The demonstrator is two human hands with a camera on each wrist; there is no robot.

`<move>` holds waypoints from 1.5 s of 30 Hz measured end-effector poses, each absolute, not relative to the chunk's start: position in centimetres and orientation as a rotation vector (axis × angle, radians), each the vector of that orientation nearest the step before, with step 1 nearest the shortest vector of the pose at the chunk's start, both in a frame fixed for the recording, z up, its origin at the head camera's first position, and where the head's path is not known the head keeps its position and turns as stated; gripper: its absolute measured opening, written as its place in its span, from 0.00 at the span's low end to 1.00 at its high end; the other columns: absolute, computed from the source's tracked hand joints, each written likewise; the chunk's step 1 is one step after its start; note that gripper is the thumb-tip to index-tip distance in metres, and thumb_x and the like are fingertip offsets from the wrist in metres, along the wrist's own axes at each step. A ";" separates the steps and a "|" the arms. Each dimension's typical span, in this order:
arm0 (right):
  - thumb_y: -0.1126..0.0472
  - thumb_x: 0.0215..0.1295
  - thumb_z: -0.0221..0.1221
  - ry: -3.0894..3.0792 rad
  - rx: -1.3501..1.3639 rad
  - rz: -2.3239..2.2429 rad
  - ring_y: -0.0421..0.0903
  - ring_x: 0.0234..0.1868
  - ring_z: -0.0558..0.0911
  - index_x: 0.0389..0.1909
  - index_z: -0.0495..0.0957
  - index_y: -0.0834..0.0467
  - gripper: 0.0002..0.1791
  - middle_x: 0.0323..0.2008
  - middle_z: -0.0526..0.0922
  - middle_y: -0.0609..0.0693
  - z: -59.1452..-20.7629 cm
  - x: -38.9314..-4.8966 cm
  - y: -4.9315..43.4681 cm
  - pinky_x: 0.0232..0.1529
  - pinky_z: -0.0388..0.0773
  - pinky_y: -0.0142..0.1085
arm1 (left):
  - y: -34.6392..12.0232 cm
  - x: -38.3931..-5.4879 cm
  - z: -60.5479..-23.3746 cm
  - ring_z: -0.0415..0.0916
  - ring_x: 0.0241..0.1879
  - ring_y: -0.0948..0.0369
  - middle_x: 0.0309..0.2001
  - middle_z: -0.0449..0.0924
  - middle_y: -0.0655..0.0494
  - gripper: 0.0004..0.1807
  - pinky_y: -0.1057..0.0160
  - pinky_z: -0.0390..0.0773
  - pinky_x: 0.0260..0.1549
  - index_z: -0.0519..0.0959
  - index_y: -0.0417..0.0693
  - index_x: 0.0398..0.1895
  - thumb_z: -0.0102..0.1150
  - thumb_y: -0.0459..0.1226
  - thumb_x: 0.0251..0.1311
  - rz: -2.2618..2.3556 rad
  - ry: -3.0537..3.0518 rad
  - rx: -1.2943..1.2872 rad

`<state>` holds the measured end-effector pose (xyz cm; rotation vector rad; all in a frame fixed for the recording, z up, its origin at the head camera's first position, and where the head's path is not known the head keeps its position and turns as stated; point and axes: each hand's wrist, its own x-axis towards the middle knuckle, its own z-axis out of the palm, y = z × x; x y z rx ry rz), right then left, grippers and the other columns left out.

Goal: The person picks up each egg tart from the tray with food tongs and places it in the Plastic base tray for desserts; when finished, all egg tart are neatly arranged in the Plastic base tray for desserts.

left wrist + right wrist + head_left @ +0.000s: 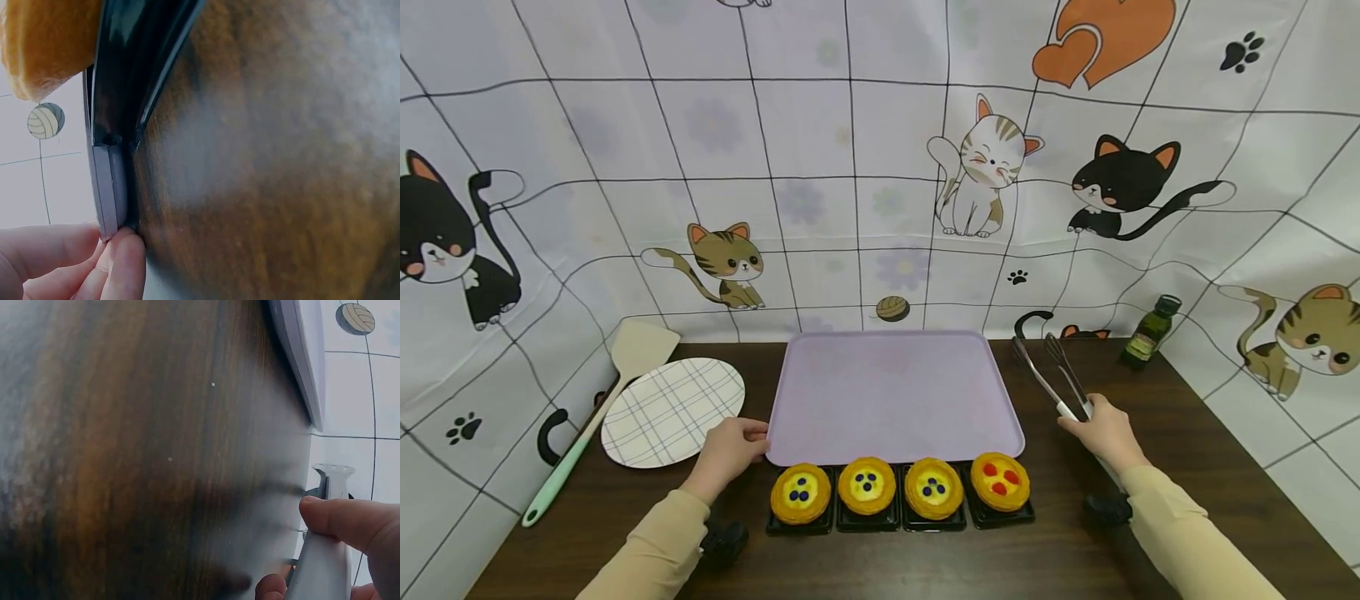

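Note:
A lavender tray (895, 400) lies flat on the dark wooden table. My left hand (730, 454) pinches its left rim near the front corner, thumb above and fingertips below, as the left wrist view shows. With my right hand (1107, 433) I grip the white handles of metal tongs (1040, 378), to the right of the tray. The tongs' arms stand apart, pointing away from me, with nothing between them. Along the tray's front edge, several yellow tarts sit in black holders (935, 523): three blue-dotted tarts (867, 486) and one red-topped tart (1000, 482) at the right end.
At the left, an oval checked board (673, 412) partly covers a spatula (568, 458) with a mint handle. A small green bottle (1150, 332) stands at the back right. A cat-printed sheet (805, 208) rises behind the table and along its sides.

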<state>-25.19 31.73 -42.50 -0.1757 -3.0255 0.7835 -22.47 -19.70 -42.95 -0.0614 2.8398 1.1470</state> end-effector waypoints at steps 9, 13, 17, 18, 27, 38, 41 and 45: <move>0.54 0.60 0.59 -3.071 -0.212 0.751 0.64 0.39 0.76 0.58 0.54 0.83 0.41 0.46 0.70 0.79 -43.1 -25.8 31.3 0.42 0.74 0.55 | -19.8 -22.4 -42.9 0.82 0.27 0.56 0.35 0.83 0.40 0.15 0.59 0.82 0.30 0.78 0.27 0.45 0.59 0.28 0.55 1.158 2.835 -0.066; 0.53 0.60 0.59 -3.098 -0.214 0.705 0.63 0.37 0.76 0.56 0.55 0.83 0.41 0.43 0.71 0.79 -43.1 -26.1 31.2 0.40 0.74 0.54 | -19.8 -22.5 -43.0 0.82 0.27 0.56 0.35 0.83 0.40 0.15 0.59 0.82 0.30 0.79 0.27 0.45 0.59 0.28 0.56 1.155 2.836 -0.072; 0.51 0.60 0.59 -3.127 -0.240 0.684 0.62 0.35 0.76 0.56 0.55 0.83 0.41 0.42 0.71 0.78 -42.9 -26.2 31.2 0.39 0.75 0.54 | -19.9 -22.7 -43.2 0.82 0.27 0.56 0.35 0.83 0.40 0.15 0.59 0.82 0.30 0.79 0.27 0.45 0.59 0.28 0.56 1.156 2.837 -0.074; 0.51 0.60 0.59 -3.133 -0.244 0.673 0.62 0.35 0.76 0.56 0.55 0.82 0.41 0.41 0.72 0.77 -42.9 -26.2 31.2 0.39 0.75 0.54 | -19.9 -22.8 -43.3 0.82 0.27 0.56 0.35 0.83 0.40 0.15 0.59 0.82 0.30 0.79 0.27 0.45 0.59 0.28 0.56 1.156 2.839 -0.073; 0.44 0.60 0.58 -3.180 -0.309 0.522 0.62 0.35 0.77 0.59 0.57 0.79 0.44 0.44 0.73 0.76 -42.7 -26.4 31.0 0.36 0.76 0.55 | -19.9 -23.1 -43.5 0.82 0.26 0.56 0.35 0.83 0.40 0.15 0.59 0.82 0.30 0.79 0.27 0.45 0.59 0.28 0.56 1.160 2.854 -0.067; 0.40 0.59 0.56 -3.215 -0.358 0.409 0.58 0.31 0.77 0.60 0.58 0.75 0.46 0.36 0.77 0.70 -42.8 -26.8 30.7 0.32 0.73 0.52 | -19.8 -23.2 -43.4 0.81 0.26 0.57 0.34 0.83 0.40 0.15 0.59 0.81 0.30 0.79 0.26 0.45 0.59 0.28 0.55 1.150 2.864 -0.057; 0.39 0.59 0.56 -3.214 -0.350 0.404 0.57 0.30 0.77 0.60 0.58 0.75 0.46 0.35 0.78 0.70 -43.0 -26.9 30.8 0.32 0.73 0.52 | -19.8 -23.2 -43.4 0.81 0.26 0.56 0.34 0.83 0.40 0.15 0.58 0.81 0.30 0.79 0.26 0.45 0.59 0.28 0.55 1.148 2.865 -0.057; 0.37 0.58 0.55 -3.211 -0.320 0.391 0.58 0.31 0.77 0.60 0.58 0.75 0.48 0.36 0.77 0.71 -43.2 -26.9 31.0 0.32 0.73 0.52 | -19.8 -23.3 -43.5 0.82 0.26 0.56 0.34 0.83 0.40 0.15 0.58 0.81 0.30 0.78 0.26 0.45 0.59 0.28 0.55 1.150 2.863 -0.059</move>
